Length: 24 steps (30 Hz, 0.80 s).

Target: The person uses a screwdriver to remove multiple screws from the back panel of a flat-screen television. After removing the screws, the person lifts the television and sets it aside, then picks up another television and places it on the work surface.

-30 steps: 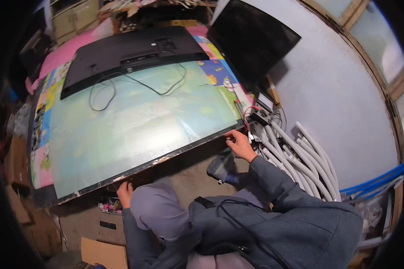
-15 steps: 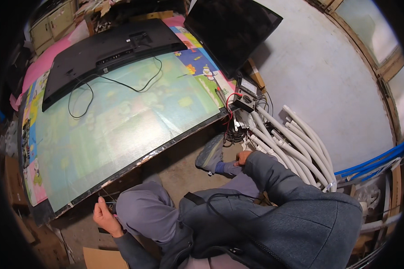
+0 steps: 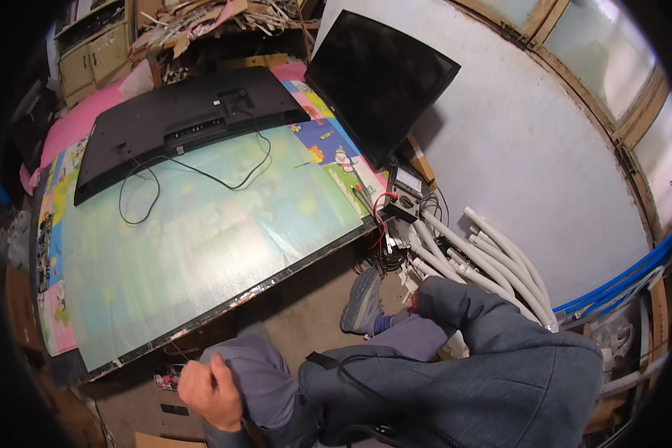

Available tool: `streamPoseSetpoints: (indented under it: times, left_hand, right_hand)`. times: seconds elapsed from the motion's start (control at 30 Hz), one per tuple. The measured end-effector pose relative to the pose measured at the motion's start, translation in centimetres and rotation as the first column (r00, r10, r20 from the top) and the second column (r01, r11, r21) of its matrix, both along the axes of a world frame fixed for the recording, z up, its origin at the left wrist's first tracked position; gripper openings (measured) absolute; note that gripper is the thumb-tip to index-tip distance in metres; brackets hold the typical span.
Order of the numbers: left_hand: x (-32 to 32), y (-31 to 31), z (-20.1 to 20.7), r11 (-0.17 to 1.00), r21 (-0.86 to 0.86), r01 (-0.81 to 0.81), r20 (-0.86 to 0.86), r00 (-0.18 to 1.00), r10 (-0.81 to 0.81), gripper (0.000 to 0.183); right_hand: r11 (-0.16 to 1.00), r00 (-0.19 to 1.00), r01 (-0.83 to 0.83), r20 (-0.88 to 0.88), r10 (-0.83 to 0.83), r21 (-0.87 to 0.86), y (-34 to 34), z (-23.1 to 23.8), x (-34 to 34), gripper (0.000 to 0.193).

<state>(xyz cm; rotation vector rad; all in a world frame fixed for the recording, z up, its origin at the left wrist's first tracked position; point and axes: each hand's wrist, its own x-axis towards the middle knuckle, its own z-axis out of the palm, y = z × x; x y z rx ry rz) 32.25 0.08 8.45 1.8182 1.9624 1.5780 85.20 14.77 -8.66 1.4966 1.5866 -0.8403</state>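
My left hand (image 3: 210, 392) is raised beside my left knee, below the near edge of the covered table (image 3: 224, 299). Its fingers are curled closed, and a thin, dark, rod-like piece shows above them; what they hold is too small to name. My right hand (image 3: 415, 300) is down by my right shin, behind the shoe (image 3: 362, 302), mostly covered by the grey sleeve; its fingers cannot be made out. On the far side of the table a flat-screen television (image 3: 194, 127) lies with its back up, its black cable (image 3: 231, 183) trailing over the green sheet.
Another dark-screened television (image 3: 381, 82) leans on the pale wall at the table's right. An analog multimeter (image 3: 405, 196) with red leads stands at the right corner. White pipes (image 3: 500, 261) lie bundled to my right, with blue tubing (image 3: 623, 276) beyond. A circuit board (image 3: 45, 250) rests at the table's left edge.
My left hand has moved right and closer to me, its fingers still closed. My right hand is lower in the picture and more hidden. The whole view has shifted, showing more of the far shelves.
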Motion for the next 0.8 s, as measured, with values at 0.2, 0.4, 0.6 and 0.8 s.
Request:
streamPoseSetpoints:
  times: [0.2,0.4,0.6,0.8]
  left_hand:
    - [1.5,1.0,0.9,0.997,0.007,0.081,-0.128,0.989,-0.080,0.035]
    - [3.1,3.1,1.4,0.990,0.023,0.137,-0.248,0.960,-0.127,0.035]
    - [2.8,2.6,1.4,0.999,-0.019,0.050,-0.291,0.955,-0.053,0.035]
    - [2.9,2.2,2.6,0.999,0.026,0.026,-0.256,0.967,-0.018,0.035]
  right_hand:
    - [0.886,0.701,0.456,-0.645,-0.303,0.079,11.9,18.7,-2.2,0.044]
    - [0.066,0.414,0.908,-0.910,0.029,0.415,27.5,27.6,5.2,0.059]
    - [-0.194,0.355,0.927,-0.919,0.172,0.322,36.7,33.6,4.6,0.079]
    - [-0.122,0.143,0.988,-0.880,0.453,0.098,41.7,35.4,4.8,0.062]
